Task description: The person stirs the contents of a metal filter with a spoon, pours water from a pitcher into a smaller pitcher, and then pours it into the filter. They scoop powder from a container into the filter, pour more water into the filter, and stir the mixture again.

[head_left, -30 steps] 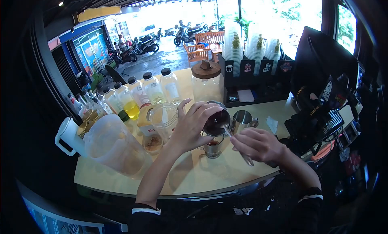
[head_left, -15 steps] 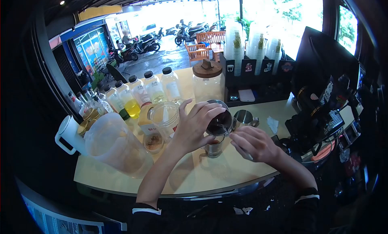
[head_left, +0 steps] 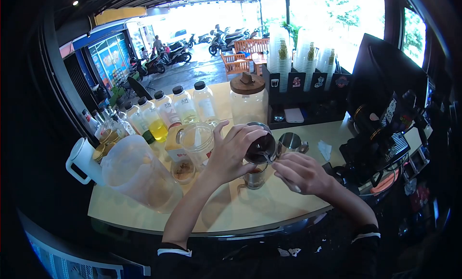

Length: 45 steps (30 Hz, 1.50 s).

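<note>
Fingers of my left hand [head_left: 233,151] wrap round a metal cup [head_left: 262,146] with dark contents, tilted above a small glass [head_left: 255,180]. Some reddish-brown liquid shows at the top of that glass. My right hand [head_left: 305,172] is closed on a spoon [head_left: 268,157], whose far end reaches into the tilted cup; the tip is hard to make out. Just behind my right hand stands a metal pitcher [head_left: 290,142]. Left of my left hand are an open clear jar [head_left: 196,137] and a small container with brownish contents [head_left: 183,171].
A large translucent jug [head_left: 139,175] and a white pitcher [head_left: 83,158] stand at the left. Several black-capped bottles [head_left: 183,105] line the back. Behind my hands are a wooden-lidded jar [head_left: 248,103] and a cup rack [head_left: 308,98]. Dark equipment [head_left: 380,139] borders the right side.
My right hand and the spoon have shifted slightly left at the cup's rim. The left hand keeps the cup tilted in nearly the same place.
</note>
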{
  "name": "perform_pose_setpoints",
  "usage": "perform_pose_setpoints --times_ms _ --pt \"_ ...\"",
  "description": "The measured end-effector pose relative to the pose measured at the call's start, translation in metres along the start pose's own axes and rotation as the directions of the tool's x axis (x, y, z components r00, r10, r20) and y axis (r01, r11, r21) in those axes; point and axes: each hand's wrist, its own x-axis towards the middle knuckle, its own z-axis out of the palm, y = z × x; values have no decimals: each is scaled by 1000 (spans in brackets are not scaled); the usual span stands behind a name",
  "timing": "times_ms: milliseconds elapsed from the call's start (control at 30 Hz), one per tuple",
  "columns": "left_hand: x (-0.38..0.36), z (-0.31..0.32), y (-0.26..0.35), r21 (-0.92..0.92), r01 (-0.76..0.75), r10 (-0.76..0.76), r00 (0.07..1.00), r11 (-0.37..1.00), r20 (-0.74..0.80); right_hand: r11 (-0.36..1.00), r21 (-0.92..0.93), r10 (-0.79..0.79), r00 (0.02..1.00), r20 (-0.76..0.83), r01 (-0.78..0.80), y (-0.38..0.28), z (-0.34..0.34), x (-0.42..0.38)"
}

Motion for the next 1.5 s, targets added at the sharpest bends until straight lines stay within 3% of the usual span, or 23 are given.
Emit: perform_pose_setpoints --times_ms 300,367,533,700,1100,1233,1300,1400,1500 --pt "-1 -4 -1 -42 46 -44 998 998 39 993 82 93 992 -90 -86 4 0 1" --pt "-2 -5 -3 -38 63 -60 996 997 73 955 222 239 954 -183 -197 4 -4 2" --pt "2 -7 -3 -97 166 -140 962 981 235 880 330 424 879 -218 -342 5 -6 11" --pt "3 6 -18 -217 237 -146 920 947 364 789 336 563 824 -61 -514 10 6 12" --pt "4 8 -30 -301 291 -139 887 908 440 763 374 547 835 62 -528 16 17 21" --pt "5 0 -20 -275 235 -135 931 932 339 773 386 536 844 29 -504 19 23 21" --pt "9 -7 -11 -227 129 -104 988 965 116 800 343 508 860 49 -492 21 24 22" --pt "10 -10 -5 -143 145 -129 984 979 120 890 262 403 913 -64 -374 25 31 25" --pt "8 -7 -3 -87 56 -50 997 995 60 900 225 388 921 -22 -374 23 28 30"
